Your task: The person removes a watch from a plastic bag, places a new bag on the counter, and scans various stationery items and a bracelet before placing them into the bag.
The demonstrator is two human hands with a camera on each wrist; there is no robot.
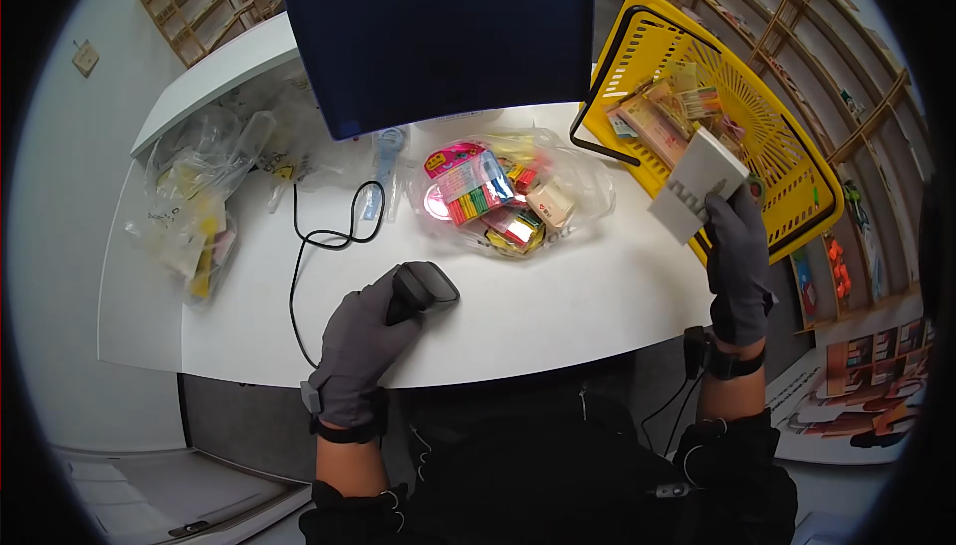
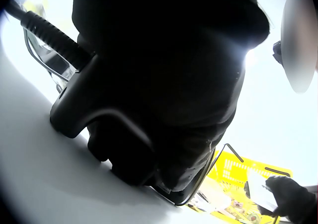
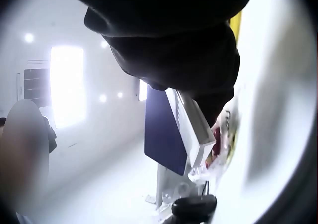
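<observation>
My gloved left hand [image 1: 363,351] grips a black handheld barcode scanner [image 1: 430,286] low over the front of the white table. Its cord joins the handle [image 2: 74,109] in the left wrist view. The gloved right hand [image 1: 737,261] pinches a thin white box [image 1: 697,187] with grey marks on its face, tilted beside the near rim of the yellow basket [image 1: 797,142]. In the right wrist view, one narrow end of the box [image 3: 203,152] faces the camera. The scanner's head points toward the right, well apart from the box.
A clear plastic bag [image 1: 595,192] of colourful packets lies mid-table below a dark monitor [image 1: 448,37]. Packaged goods [image 1: 657,122] fill part of the basket. Crumpled plastic bags [image 1: 199,177] lie at left. A black cable [image 1: 296,286] loops across the table.
</observation>
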